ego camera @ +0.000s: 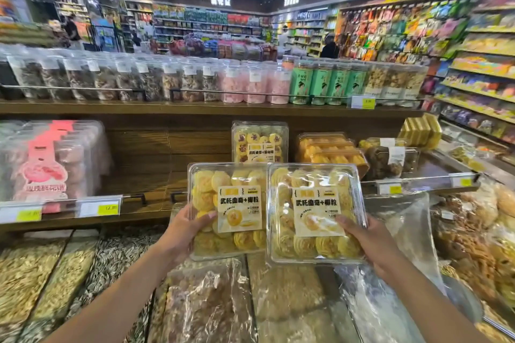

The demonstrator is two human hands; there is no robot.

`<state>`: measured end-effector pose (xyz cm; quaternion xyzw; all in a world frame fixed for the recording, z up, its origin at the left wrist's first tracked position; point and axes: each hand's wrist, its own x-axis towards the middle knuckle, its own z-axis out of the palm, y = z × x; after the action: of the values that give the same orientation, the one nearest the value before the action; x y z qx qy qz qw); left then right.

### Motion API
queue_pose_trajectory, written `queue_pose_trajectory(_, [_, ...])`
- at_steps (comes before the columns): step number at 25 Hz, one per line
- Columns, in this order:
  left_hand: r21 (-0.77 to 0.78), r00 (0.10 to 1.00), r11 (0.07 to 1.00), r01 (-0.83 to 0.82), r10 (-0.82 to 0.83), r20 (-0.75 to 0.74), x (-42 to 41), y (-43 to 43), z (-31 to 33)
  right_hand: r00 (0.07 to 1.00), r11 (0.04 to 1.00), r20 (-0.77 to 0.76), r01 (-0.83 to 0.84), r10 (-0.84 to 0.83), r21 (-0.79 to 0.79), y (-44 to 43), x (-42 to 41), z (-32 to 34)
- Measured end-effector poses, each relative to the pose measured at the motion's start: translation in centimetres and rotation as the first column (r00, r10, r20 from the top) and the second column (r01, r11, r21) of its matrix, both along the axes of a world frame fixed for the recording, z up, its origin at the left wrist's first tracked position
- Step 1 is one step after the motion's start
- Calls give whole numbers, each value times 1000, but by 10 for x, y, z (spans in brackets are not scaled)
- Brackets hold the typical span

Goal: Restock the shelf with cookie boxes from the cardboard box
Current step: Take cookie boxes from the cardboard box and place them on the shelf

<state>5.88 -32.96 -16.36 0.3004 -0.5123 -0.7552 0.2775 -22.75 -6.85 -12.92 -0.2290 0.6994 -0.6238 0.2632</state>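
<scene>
Both loaded: left hand (182,231) grips left cookie box (227,210), right hand (372,245) grips right cookie box (316,213); bare shelf (145,184) at 11 o'clock, nearer left hand.

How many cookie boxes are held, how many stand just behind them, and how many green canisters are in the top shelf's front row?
Held: 2, left box in left hand, right box in right hand
Upright cookie box behind them: 1
Front-row green canisters: 4
Total: 7
</scene>
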Motion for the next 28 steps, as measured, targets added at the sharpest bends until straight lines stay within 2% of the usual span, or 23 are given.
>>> queue_pose_trajectory(5, [-61,996,995,-83,84,7,-55,-50,8,1000,1000,12,0,0,9,-42,-52,8])
queue_pose_trajectory(10, [-86,988,985,-148,151,34,-100,-91,19,999,1000,-41,-11,12,12,-80,-101,15])
queue_pose_trajectory(15, [-96,978,976,-198,203,47,-140,-127,17,999,998,-16,-36,36,-43,-116,-137,18])
queue_pose_trajectory(24, [-114,985,983,-141,152,86,-188,-177,-6,999,999,29,-30,31,-36,-166,-173,1])
queue_pose_trajectory(28, [-251,978,961,-117,155,140,-202,-177,-15,998,999,32,-46,47,-25,-175,-180,-4])
